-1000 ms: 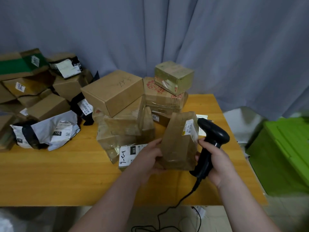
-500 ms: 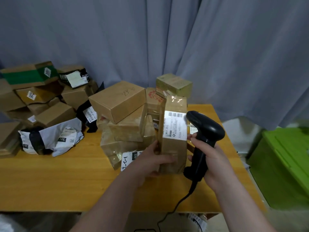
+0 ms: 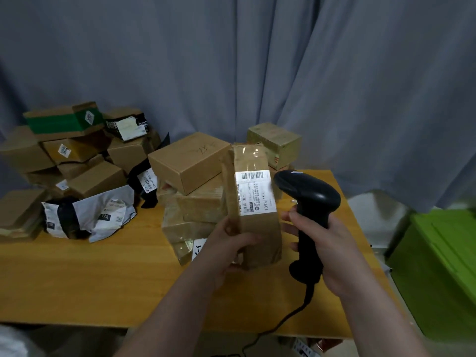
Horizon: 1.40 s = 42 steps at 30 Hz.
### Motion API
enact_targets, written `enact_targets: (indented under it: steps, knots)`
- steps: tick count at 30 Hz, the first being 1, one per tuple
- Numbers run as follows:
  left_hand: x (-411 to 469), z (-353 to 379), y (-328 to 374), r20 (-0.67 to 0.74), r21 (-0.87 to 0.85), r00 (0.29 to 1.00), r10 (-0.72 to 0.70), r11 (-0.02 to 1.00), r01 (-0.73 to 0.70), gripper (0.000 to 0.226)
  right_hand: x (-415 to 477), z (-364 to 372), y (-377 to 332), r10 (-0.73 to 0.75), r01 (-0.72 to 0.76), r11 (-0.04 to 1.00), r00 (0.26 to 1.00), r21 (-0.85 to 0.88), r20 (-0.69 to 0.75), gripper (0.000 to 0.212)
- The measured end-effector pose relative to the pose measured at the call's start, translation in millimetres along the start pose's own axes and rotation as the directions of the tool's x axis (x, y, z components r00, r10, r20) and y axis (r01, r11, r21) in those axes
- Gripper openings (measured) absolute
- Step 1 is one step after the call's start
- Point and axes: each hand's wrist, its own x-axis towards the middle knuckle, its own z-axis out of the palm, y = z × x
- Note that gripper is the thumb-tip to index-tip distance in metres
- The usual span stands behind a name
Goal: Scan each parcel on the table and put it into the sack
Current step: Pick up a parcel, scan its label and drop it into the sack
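Note:
My left hand (image 3: 229, 246) grips a long brown cardboard parcel (image 3: 253, 222) by its lower end and holds it upright above the wooden table (image 3: 77, 274). Its white barcode label (image 3: 255, 193) faces me. My right hand (image 3: 332, 240) grips the handle of a black corded barcode scanner (image 3: 307, 197), whose head sits just right of the label. Behind the held parcel is a stack of brown boxes (image 3: 190, 166). No sack is in view.
A pile of cardboard boxes (image 3: 77, 161) and a white and black plastic mailer (image 3: 90, 215) fill the table's left side. A green bin (image 3: 438, 266) stands on the floor at the right. A grey curtain (image 3: 231, 60) hangs behind. The scanner cable (image 3: 283, 320) drops over the front edge.
The parcel has been turned upright so that its label faces me. The scanner in my right hand has risen level with the label. The view has tilted upward.

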Motion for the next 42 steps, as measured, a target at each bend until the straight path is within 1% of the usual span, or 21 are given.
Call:
enact_targets:
  steps: [2,5,6,9,10,12,16,17,20,23,27,30,32,33,35,38,40,42]
  knots:
    - [2,-1,-1,-0.072,0.015,0.995,0.064,0.998,-0.063,0.051,-2,-1,-3,-0.022,0.021,0.999,1.0,-0.044,-0.01,0.018]
    - [7,-2,-4,-0.15,0.037,0.98,0.131,0.991,-0.126,0.056,-5,-2,-7,-0.032,0.032,0.997,0.999,-0.071,0.001,0.014]
    - [7,-2,-4,-0.171,0.06,0.975,0.144,0.989,-0.136,0.062,-6,-2,-8,-0.027,0.028,0.997,1.0,-0.076,0.011,0.015]
    - [7,-2,-4,-0.22,0.151,0.961,0.17,0.979,-0.139,0.096,-7,-2,-11,0.008,-0.005,0.997,0.999,-0.081,0.034,0.018]
    - [8,-3,-5,-0.225,0.161,0.958,0.179,0.976,-0.145,0.102,-8,-2,-12,0.02,-0.016,0.997,0.999,-0.076,0.041,0.019]
    - [7,-5,-5,-0.24,0.171,0.951,0.193,0.973,-0.155,0.105,-9,-1,-13,0.034,-0.03,0.997,0.998,-0.065,0.055,0.02]
    - [4,-11,-5,-0.261,0.159,0.949,0.179,0.977,-0.141,0.119,-12,1,-15,0.053,-0.047,0.996,0.996,-0.073,0.074,0.02]
    - [2,-13,-5,-0.267,0.156,0.948,0.174,0.978,-0.136,0.119,-13,2,-15,0.056,-0.05,0.996,0.995,-0.08,0.082,0.021]
    - [-6,-21,-2,-0.295,0.16,0.94,0.174,0.978,-0.131,0.108,-15,9,-16,0.056,-0.044,0.993,0.992,-0.107,0.114,0.022]
    - [-14,-35,-1,-0.313,0.17,0.935,0.168,0.978,-0.119,0.111,-20,20,-17,0.036,-0.018,0.993,0.988,-0.119,0.15,0.025]
    - [-29,-61,-1,-0.329,0.161,0.926,0.186,0.977,-0.139,0.115,-32,42,-21,0.015,0.01,0.992,0.98,-0.126,0.198,0.04]
    - [-44,-88,1,-0.359,0.133,0.914,0.187,0.98,-0.148,0.115,-42,64,-22,0.006,0.02,0.994,0.972,-0.11,0.236,0.043]
    - [-57,-111,2,-0.39,0.111,0.904,0.173,0.984,-0.141,0.111,-51,85,-21,0.012,0.019,0.994,0.963,-0.112,0.27,0.042]
    - [-64,-125,0,-0.412,0.102,0.895,0.17,0.985,-0.14,0.105,-56,97,-20,0.019,0.015,0.993,0.958,-0.117,0.286,0.042]
    - [-79,-154,-2,-0.453,0.084,0.875,0.173,0.985,-0.151,0.084,-64,122,-16,0.038,0.004,0.991,0.95,-0.132,0.311,0.038]
    - [-105,-198,-6,-0.489,0.03,0.86,0.149,0.988,-0.153,0.066,-78,163,-7,0.074,-0.016,0.986,0.934,-0.167,0.35,0.021]
    - [-122,-226,-9,-0.504,0.004,0.853,0.138,0.988,-0.157,0.064,-87,189,-1,0.101,-0.034,0.982,0.925,-0.184,0.367,0.017]
    - [-138,-253,-14,-0.523,-0.019,0.845,0.11,0.99,-0.14,0.067,-96,215,5,0.128,-0.05,0.978,0.911,-0.204,0.392,0.02]
